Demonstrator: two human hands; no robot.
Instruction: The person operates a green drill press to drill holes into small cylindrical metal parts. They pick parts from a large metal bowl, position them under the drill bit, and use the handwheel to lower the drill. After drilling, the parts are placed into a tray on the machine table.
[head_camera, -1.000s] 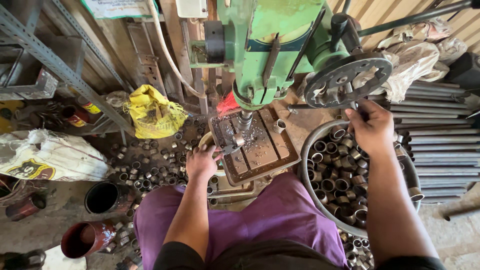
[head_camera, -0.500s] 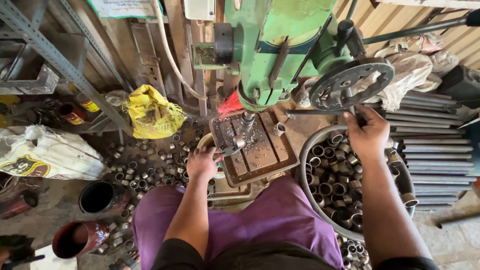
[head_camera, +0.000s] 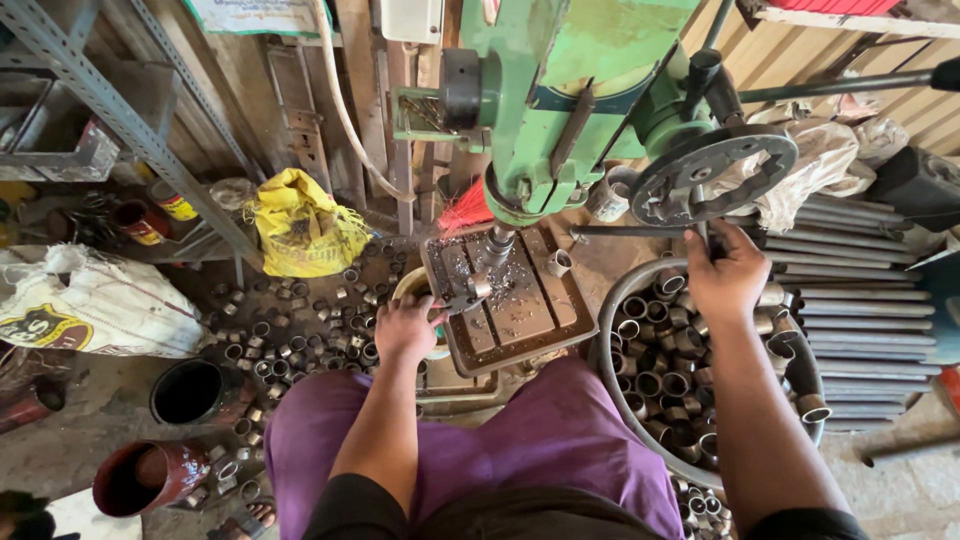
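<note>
I sit in front of a green drill press. My left hand grips a small clamp tool that holds a short metal ring on the slotted drill table, right under the spindle. My right hand is closed around a handle of the dark feed wheel. A loose ring lies on the table's far right corner among metal chips.
A round metal basin full of short pipe rings sits by my right knee. Several rings litter the floor on the left. A yellow sack, white sack, black pot and stacked pipes surround me.
My right hand has moved up from above the basin of rings and closed on the feed-wheel handle. My left hand stays at the clamp on the table.
</note>
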